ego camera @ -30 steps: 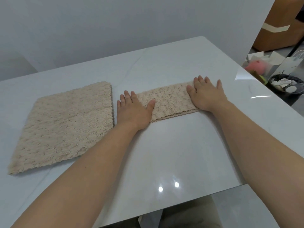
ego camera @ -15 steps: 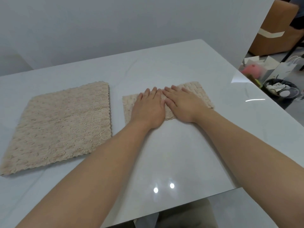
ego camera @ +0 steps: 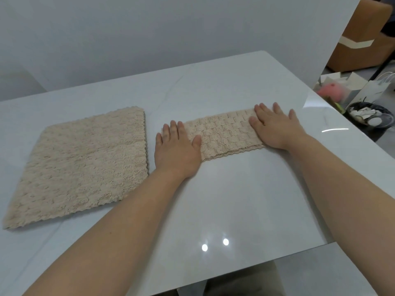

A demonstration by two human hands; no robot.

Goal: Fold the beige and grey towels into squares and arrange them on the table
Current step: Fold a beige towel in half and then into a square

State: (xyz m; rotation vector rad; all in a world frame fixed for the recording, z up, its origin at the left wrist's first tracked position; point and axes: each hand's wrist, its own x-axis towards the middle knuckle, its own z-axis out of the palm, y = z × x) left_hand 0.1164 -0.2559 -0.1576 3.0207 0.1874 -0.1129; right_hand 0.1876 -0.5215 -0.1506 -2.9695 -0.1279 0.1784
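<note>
folded towel (ego camera: 224,137) mid desk (ego camera: 235,199), nearer right edge. left hand (ego camera: 176,150), right hand (ego camera: 275,127) flat on its ends, fingers straight, gripping nothing. we should square edges, press crease evenly before next fold.

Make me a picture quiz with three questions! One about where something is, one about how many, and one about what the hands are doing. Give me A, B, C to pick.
1. Where is the big towel?
A) left of the folded towel
B) on top of it
C) on the floor

2. How many beige towels are on the table?
A) one
B) two
C) four

3. What are the left hand and right hand doing?
A) pressing flat on the folded towel's ends
B) making fists
C) lifting it in the air

Answers:
1 A: the big towel lies to the left, with a strip of bare table between the two.
2 B: one big towel and one folded towel.
3 A: the fingers are straight, with one hand on each end.
</note>
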